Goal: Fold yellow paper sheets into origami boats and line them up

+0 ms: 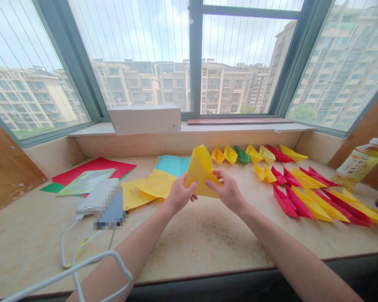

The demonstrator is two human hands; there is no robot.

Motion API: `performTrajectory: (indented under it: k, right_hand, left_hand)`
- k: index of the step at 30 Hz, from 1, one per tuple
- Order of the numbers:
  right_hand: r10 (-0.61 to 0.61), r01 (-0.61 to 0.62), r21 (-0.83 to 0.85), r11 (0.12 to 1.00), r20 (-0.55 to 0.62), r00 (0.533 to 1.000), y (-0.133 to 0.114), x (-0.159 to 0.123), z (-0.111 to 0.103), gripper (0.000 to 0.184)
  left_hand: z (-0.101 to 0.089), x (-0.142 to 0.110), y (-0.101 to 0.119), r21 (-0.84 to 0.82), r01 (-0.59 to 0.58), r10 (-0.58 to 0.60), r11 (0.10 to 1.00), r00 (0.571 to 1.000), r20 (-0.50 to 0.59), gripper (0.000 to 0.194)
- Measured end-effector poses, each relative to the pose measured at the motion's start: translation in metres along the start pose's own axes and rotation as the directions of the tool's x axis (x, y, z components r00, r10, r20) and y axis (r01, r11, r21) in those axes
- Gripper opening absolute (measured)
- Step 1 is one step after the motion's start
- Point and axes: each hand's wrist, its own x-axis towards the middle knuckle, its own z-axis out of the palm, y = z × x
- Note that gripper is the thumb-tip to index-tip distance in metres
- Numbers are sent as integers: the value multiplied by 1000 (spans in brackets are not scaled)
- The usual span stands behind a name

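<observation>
Between my two hands, above the stone sill, is a partly folded sheet of yellow paper [198,167]. Its top comes to a blunt point and its layers gape a little. My left hand [181,193] grips its lower left side, thumb in front and fingers behind. On the right side, my right hand [227,188] pinches the paper's edge between thumb and fingers. Behind my left hand lie loose yellow sheets [154,184] and a light blue sheet [171,164]. Right of my right hand stand folded paper boats, among them a green paper boat [241,155].
Several more red and yellow boats, including a magenta boat [285,202], fill the right side near a drink bottle [360,161]. To the left are red paper [88,167], a white power bank [97,195] and a looping white cable [97,260]. A white box [145,119] stands by the window.
</observation>
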Motion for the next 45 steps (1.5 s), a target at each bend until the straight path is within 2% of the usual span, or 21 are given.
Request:
performTrajectory:
  k: [4,6,10,13,15,18,20,23,26,28,33,35,37,39,41,45]
  right_hand:
    - [57,-75,214,974,89,994,-3,4,-6,39]
    - [66,-83,231,969,84,994,-3,5,-7,37]
    - [17,-15,48,999,-35,999,-3,2,-4,27]
    - [-74,60,-120,991,-111,991,-1,-2,-1,22]
    - [-167,143,-192,971,-118,979,0,-4,1,21]
    - [-332,307,-242,921,-72,941,0,-9,6,19]
    - [-416,393,-287,874,-19,909,-1,-14,12,32]
    - [-491,499,-348,794,119,863,-5,-24,23,58]
    - [-521,561,-375,738,213,827,-6,-27,28,76]
    - [-529,577,-400,712,235,816,-3,-24,27,77]
    - [-565,626,-460,630,281,775,6,-14,17,62]
    - [-595,677,-443,587,330,732,7,-13,17,61]
    - [-627,734,-401,549,382,678,5,-13,18,59]
    - [-649,763,-359,537,402,646,1,-13,19,58]
    - [-660,759,-334,560,373,652,-2,-10,18,58]
    - [-649,680,-303,668,211,731,-2,-3,11,59]
  left_hand:
    - [-1,-4,1,18,-59,57,998,996,75,26]
    - [0,-7,3,31,-88,84,996,990,110,24]
    - [3,-10,7,37,-67,61,997,989,134,30]
    - [7,-10,9,22,-26,24,999,994,109,33]
    - [10,-9,9,16,-13,12,1000,998,62,32]
    - [12,-8,9,0,-12,12,1000,999,-37,32]
    - [12,-7,9,-26,-23,20,999,994,-111,31]
    - [10,-5,9,-84,-48,29,995,976,-216,32]
    - [8,-4,12,-124,-34,5,992,974,-228,36]
    - [8,-4,14,-157,-30,-2,987,980,-199,38]
    - [7,-4,17,-243,22,-46,970,994,-94,48]
    - [5,-1,13,-295,40,-84,955,987,-138,48]
    - [4,3,7,-330,41,-127,943,962,-244,45]
    - [2,7,2,-363,38,-163,931,934,-319,42]
    - [1,8,2,-449,13,-166,894,938,-305,40]
    - [4,4,12,-654,-19,-121,756,978,-168,40]
